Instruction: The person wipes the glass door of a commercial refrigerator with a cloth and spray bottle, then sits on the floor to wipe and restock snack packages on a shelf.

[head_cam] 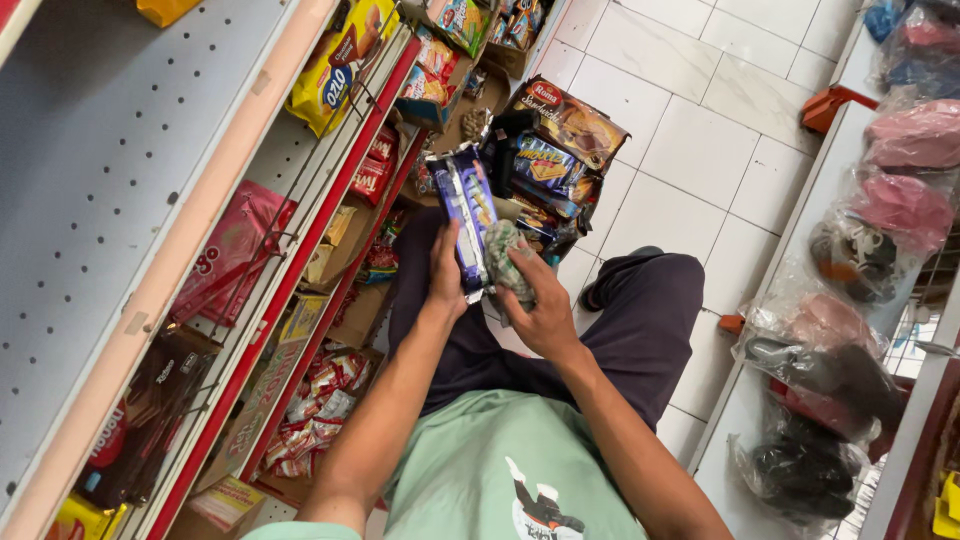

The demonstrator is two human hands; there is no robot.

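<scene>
My left hand (445, 272) grips a long purple snack pack (466, 212) and holds it upright in front of me. Against the pack's right side, my right hand (540, 305) clutches a crumpled grey-green cloth (503, 255). Both hands are over my dark trousers, close to a pile of biscuit packs (552, 150) in a box on the floor just beyond them.
Store shelves (290, 270) with red edges run down the left, holding yellow, red and brown snack packs. A white tiled floor (690, 150) lies ahead. On the right stands a white shelf (800, 230) of shoes wrapped in clear plastic bags.
</scene>
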